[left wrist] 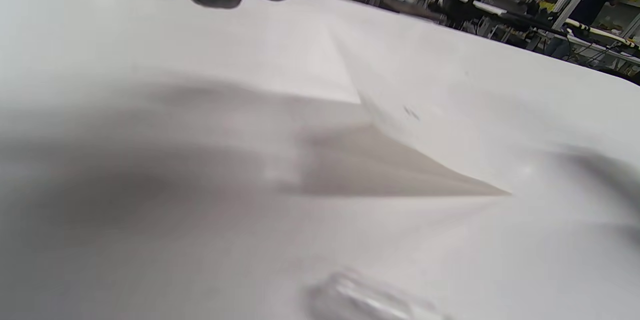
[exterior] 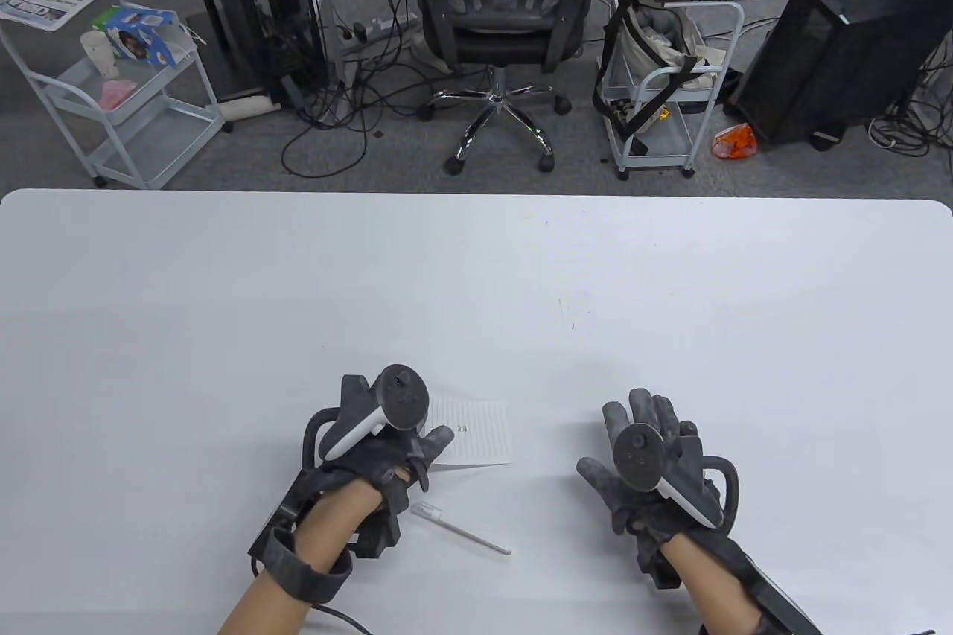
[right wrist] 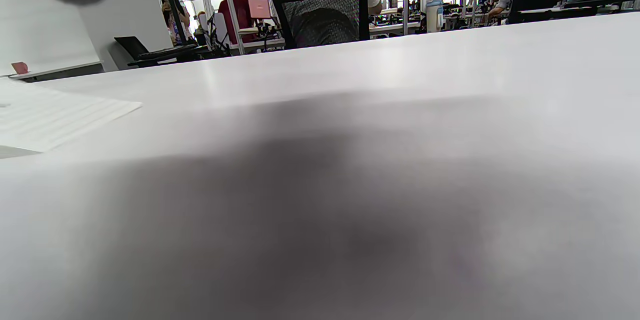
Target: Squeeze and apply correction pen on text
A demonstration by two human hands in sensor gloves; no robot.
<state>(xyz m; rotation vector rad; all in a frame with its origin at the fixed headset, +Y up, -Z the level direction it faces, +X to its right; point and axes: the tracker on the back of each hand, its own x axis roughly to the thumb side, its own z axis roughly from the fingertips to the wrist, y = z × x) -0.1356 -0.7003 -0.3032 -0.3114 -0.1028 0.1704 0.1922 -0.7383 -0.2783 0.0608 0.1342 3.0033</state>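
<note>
Though paper [exterior: 476,430] bears small scrawl, unreadable; left grip [exterior: 372,441] rests on it, right grip [exterior: 644,456] wide, empty.

From my remote station, both gloved hands sit low at the near edge of the frame. My left hand [exterior: 387,452] lies palm down, forearm angling in from the bottom left, thumb stretched toward the right, its tracker [exterior: 376,415] tilted up on the back of the hand. My right hand [exterior: 644,460] rests apart from it, palm down, fingers [exterior: 655,408] extended and loosely together, pointing away from me, holding nothing, its tracker [exterior: 655,467] strapped on top.
</note>
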